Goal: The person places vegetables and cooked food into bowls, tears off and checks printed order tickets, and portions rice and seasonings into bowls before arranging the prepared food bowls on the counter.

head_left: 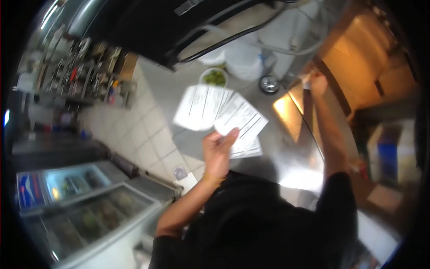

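Note:
My left hand pinches a fan of printed paper slips between thumb and fingers. The slips look like order tickets with dark lines, too blurred to read. Beyond them stands a white bowl of green pieces. Out to the right, my right hand reaches over the edge of the metal counter, its fingers curled. A small pale bit shows at those fingers, but blur hides what it is. Left of this hand, a round shiny metal object sits on the counter.
The steel counter lies before me. A warm-lit area is on the right. Clear plastic containers stand at the back. Shelving with kitchenware and a glass-topped fridge are on the left, above a tiled floor.

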The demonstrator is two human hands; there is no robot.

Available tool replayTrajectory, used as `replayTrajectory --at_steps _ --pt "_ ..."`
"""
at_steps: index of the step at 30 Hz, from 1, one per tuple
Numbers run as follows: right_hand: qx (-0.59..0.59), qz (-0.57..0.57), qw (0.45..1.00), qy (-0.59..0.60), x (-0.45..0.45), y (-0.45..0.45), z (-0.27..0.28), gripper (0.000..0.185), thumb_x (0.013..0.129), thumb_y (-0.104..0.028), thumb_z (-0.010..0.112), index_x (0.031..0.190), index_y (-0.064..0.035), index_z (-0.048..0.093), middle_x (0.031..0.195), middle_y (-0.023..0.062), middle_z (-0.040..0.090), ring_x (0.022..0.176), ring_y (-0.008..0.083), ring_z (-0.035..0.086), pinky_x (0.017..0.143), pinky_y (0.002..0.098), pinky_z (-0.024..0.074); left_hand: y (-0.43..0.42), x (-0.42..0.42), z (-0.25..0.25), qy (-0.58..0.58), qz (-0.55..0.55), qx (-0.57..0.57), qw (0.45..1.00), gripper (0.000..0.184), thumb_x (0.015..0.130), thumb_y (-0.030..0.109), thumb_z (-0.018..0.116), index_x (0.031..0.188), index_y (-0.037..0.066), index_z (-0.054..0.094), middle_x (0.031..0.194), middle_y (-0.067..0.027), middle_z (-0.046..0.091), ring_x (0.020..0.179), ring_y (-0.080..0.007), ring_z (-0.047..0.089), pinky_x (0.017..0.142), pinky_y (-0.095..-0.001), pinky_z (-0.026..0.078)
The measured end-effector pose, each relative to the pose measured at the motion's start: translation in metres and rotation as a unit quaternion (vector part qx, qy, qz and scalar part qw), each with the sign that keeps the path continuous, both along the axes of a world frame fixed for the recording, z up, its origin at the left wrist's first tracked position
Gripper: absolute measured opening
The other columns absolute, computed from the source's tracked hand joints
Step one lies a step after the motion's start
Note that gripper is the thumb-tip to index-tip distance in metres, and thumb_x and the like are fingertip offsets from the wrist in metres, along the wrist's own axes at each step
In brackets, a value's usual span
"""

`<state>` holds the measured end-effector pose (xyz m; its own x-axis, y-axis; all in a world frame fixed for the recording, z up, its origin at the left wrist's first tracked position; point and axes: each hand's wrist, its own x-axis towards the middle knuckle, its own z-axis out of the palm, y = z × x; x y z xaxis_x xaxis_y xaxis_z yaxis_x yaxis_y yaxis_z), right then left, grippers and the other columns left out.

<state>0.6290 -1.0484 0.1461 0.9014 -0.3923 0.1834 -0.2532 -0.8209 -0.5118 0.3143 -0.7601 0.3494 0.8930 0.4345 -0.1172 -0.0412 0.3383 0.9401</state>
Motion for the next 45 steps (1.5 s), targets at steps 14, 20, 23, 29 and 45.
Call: replayTrajectory --at_steps 14,20,23,29,45 --pt "0.397 0.173 0.881 -0.190 -0.117 0.033 0.084 0.028 0.082 -0.025 0.059 0.096 -0.0009 0.058 0.092 0.0098 0.058 0.094 0.0195 0.052 0.084 0.0316 0.0393 -0.019 0.021 -0.041 -0.021 0.031 0.042 0.998 0.016 0.079 0.007 0.062 0.090 -0.004 0.063 0.078 -0.0065 0.063 0.075 -0.0087 0.054 0.066 -0.0228 0.043" --pt "0.446 0.341 0.827 0.020 -0.239 0.153 0.189 0.018 0.081 -0.013 0.058 0.095 -0.0006 0.058 0.101 0.0069 0.057 0.094 0.0150 0.052 0.082 0.0278 0.0393 0.000 0.021 -0.052 -0.046 -0.097 0.101 0.989 0.017 0.076 0.010 0.064 0.087 -0.002 0.063 0.081 -0.0113 0.061 0.069 -0.0146 0.053 0.066 -0.0256 0.042" --pt "0.429 0.296 0.852 -0.038 -0.228 0.154 0.207 0.016 0.075 -0.003 0.063 0.089 -0.0012 0.057 0.093 0.0050 0.058 0.085 0.0113 0.053 0.075 0.0233 0.0413 0.033 0.016 -0.041 -0.050 -0.325 0.107 0.938 0.014 0.076 0.009 0.062 0.085 -0.002 0.063 0.079 -0.0119 0.061 0.072 -0.0171 0.054 0.068 -0.0284 0.042" --pt "0.383 0.455 0.775 0.216 -0.216 0.124 0.288 0.009 0.073 -0.001 0.060 0.075 -0.0042 0.052 0.070 -0.0011 0.053 0.065 0.0043 0.048 0.055 0.0203 0.0373 0.143 0.010 0.037 -0.204 -0.278 0.392 0.853 0.016 0.069 0.004 0.062 0.085 0.001 0.063 0.079 -0.0121 0.062 0.065 -0.0283 0.059 0.071 -0.0316 0.045" --pt "0.232 0.151 0.915 -0.295 -0.301 0.181 0.349 0.023 0.073 -0.012 0.066 0.089 -0.0010 0.053 0.074 0.0010 0.049 0.069 0.0088 0.047 0.065 0.0223 0.0404 0.076 0.080 0.085 -0.145 -0.639 0.076 0.752 0.019 0.084 0.011 0.053 0.092 -0.006 0.060 0.080 -0.0073 0.062 0.071 -0.0099 0.057 0.063 -0.0212 0.046"
